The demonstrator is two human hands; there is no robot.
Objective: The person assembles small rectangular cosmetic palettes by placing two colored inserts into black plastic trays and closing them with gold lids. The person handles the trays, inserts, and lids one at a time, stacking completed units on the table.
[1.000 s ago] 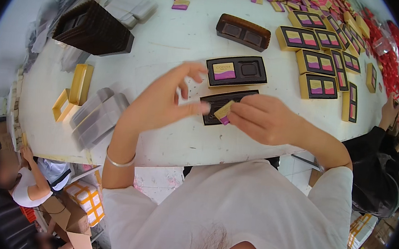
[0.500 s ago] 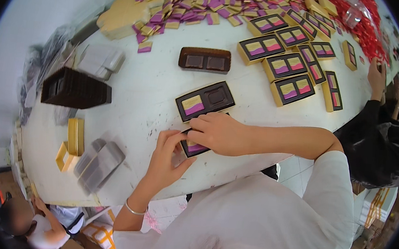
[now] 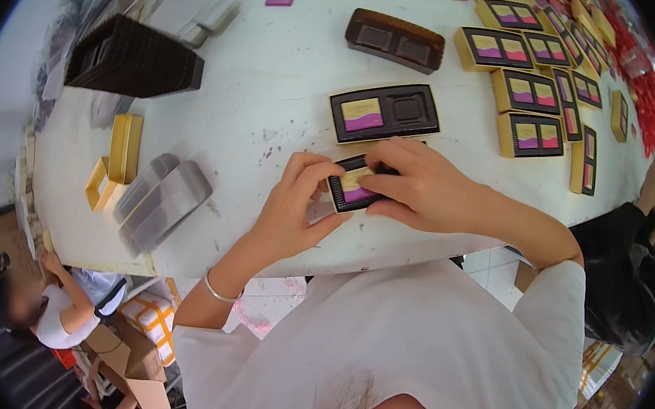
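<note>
In front of me on the table is a small gold-edged box with a dark plastic tray point(image 3: 353, 162), holding a gold-and-purple packet point(image 3: 357, 189). My left hand point(image 3: 296, 202) grips its left end, thumb at the near edge and fingers at the far side. My right hand point(image 3: 426, 186) reaches over the box's right part, its fingertips on the packet and its thumb near the front edge; that part of the box is hidden. Just beyond lies a second gold-edged box point(image 3: 410, 109), with one packet on its left and an unfilled recess on its right.
Farther off lies a loose brown tray point(image 3: 396, 43). To the left are a stack of dark trays point(image 3: 138, 59), gold box parts point(image 3: 124, 148) and clear plastic covers point(image 3: 164, 202). Several filled boxes point(image 3: 532, 133) crowd the right, near red shreds point(image 3: 648, 100). Other people sit at both sides.
The view has shifted, so the table sits higher in it. My right fingers have moved back from the box's left end, showing more of the packet. My left hand keeps its hold.
</note>
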